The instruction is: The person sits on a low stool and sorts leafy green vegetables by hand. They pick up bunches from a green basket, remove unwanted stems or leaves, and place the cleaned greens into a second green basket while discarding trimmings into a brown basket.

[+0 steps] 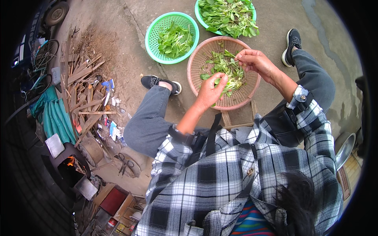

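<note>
Between my feet stands a pink plastic colander basket (193, 85) with loose leafy greens (221, 62) inside. Above its left part, my left hand (211, 88) has thumb and fingers closed on a green leaf. My right hand (255, 63), over the basket's right side, pinches the thin stem of a leafy sprig between thumb and fingertips. Past the basket on the left, a green plastic colander (149, 44) holds a small heap of picked greens (175, 41). Farther up, a second green colander (203, 22) is piled high with greens (227, 16), some hanging over its rim.
Scrap wood (85, 76) and litter lie on the ground at left. Below them a fire (71, 161) burns in a dark stove, near scissors (125, 163) on a round block. A wooden stool frame (226, 118) shows between my legs. A metal basin (345, 150) stands at far right.
</note>
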A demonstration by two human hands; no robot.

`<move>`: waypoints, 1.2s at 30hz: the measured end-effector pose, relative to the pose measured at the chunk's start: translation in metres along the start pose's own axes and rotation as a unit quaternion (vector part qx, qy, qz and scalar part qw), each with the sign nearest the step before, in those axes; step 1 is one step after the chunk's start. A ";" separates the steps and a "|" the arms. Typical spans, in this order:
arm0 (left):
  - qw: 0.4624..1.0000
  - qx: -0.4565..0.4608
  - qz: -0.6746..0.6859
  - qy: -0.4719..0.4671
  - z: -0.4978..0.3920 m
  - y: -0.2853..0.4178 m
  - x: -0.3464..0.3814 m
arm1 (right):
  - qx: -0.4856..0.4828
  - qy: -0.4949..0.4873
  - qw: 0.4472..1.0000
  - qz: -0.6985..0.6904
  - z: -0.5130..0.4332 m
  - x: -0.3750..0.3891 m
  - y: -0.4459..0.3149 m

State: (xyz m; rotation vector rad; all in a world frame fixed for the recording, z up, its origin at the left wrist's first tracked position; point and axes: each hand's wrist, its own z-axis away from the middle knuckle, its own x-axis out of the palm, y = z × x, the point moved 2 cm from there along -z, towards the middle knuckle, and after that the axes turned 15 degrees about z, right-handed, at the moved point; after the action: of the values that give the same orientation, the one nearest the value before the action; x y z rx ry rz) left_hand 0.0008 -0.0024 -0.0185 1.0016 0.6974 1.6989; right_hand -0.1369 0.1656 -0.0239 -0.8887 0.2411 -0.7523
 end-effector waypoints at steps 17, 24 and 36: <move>0.999 0.040 -0.004 -0.002 -0.002 0.002 0.000 | -0.179 -0.049 0.944 0.274 0.011 0.023 -0.004; 0.998 0.028 0.038 0.042 -0.004 0.000 -0.001 | -0.184 0.021 0.933 0.308 0.014 0.023 -0.008; 0.997 0.063 -0.041 -0.015 -0.006 -0.005 -0.001 | -0.378 0.075 0.763 0.518 0.020 0.023 -0.019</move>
State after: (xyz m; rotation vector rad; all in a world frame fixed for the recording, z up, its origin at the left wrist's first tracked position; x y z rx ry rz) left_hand -0.0016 -0.0015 -0.0255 1.0695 0.8227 1.5824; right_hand -0.1195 0.1543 0.0060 -1.2438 1.1364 0.3866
